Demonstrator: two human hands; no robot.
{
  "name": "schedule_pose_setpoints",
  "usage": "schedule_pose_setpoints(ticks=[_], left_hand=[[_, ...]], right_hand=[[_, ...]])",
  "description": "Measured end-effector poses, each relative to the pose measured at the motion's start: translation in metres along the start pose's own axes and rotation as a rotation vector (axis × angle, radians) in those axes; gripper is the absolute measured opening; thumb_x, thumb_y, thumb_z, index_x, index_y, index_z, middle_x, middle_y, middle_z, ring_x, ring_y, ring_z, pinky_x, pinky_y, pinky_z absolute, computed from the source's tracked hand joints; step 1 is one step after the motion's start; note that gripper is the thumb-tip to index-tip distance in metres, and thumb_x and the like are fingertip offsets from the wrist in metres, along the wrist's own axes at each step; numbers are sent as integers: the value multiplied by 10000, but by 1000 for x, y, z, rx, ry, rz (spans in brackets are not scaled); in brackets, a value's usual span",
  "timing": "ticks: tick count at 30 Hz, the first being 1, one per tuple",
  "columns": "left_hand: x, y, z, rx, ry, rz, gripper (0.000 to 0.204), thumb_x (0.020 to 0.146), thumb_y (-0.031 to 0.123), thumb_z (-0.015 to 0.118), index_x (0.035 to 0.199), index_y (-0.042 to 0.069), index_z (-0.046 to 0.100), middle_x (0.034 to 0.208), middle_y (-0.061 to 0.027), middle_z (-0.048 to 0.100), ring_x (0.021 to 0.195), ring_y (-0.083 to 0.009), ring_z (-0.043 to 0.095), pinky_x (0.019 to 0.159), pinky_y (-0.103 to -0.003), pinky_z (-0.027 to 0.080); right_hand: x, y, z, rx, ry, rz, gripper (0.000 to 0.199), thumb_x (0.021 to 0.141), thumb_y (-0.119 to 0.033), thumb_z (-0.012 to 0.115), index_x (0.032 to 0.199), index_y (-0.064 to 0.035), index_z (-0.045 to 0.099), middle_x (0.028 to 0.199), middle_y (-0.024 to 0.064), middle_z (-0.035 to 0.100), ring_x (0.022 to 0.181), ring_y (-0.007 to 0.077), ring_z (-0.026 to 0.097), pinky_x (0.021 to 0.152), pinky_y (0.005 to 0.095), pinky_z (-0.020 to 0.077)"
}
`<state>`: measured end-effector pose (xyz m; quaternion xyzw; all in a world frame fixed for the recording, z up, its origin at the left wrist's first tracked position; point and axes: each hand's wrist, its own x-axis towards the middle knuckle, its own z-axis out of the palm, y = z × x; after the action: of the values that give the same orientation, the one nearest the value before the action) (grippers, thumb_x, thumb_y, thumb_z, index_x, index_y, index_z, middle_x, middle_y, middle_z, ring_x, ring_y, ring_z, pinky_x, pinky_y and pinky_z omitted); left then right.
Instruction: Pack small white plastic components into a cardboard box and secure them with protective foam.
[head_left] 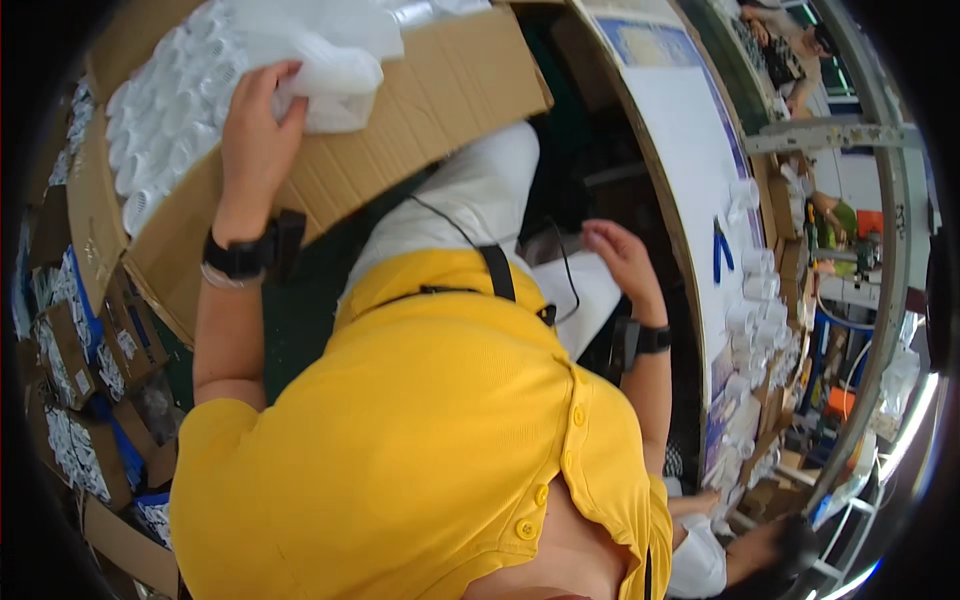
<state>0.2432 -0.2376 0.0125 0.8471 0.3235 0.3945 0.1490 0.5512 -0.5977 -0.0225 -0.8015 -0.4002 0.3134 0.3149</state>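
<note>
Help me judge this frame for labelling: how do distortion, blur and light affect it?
Head view: strong fisheye bends the workbench edge and blackens the corners; the right hand is slightly motion-blurred, the left hand on the white plastic bag sharper; glare flares at the lower right rim.

A crumpled clear plastic liner [330, 60] is covering the open brown cardboard box [420, 110]; open space is lying between it and the curved white worktable [690, 150].

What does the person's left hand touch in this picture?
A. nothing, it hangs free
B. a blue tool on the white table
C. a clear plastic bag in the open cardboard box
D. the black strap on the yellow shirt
C: the left hand grips the clear plastic bag lying over the white parts in the cardboard box.
</note>
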Motion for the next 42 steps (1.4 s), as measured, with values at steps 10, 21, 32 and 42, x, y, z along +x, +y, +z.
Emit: schedule_pose_setpoints(ticks=[10,21,32,42], left_hand=[[-6,-38,-96,250,323,-181,330,678,-27,608,992,39,529,1000,-145,550,987,-331,519,887,-396,404],[-20,-25,-47,430,148,-382,276,727,42,594,998,67,550,1033,-116,558,1000,-334,504,849,-416,436],[-35,-4,-87,487,324,-349,170,722,-22,550,871,58,562,1012,-75,546,942,-284,534,792,-387,458],[-91,-3,-124,542,574,-441,290,738,38,615,1021,-12,582,1079,-157,511,1006,-324,507,874,-390,437]], right_hand=[[60,0,27,103,-154,-112,240,903,-100,548,1119,-1,579,939,43,643,857,93,583,758,232,471],[141,-15,27,37,-331,-304,214,900,-82,541,1068,45,579,920,92,646,833,141,598,762,254,475],[185,-31,46,29,-505,-424,229,909,-81,529,1075,72,565,939,117,644,829,167,606,768,269,482],[194,-35,63,43,-625,-353,237,894,-17,505,1109,70,555,1015,124,636,930,185,587,879,300,448]])
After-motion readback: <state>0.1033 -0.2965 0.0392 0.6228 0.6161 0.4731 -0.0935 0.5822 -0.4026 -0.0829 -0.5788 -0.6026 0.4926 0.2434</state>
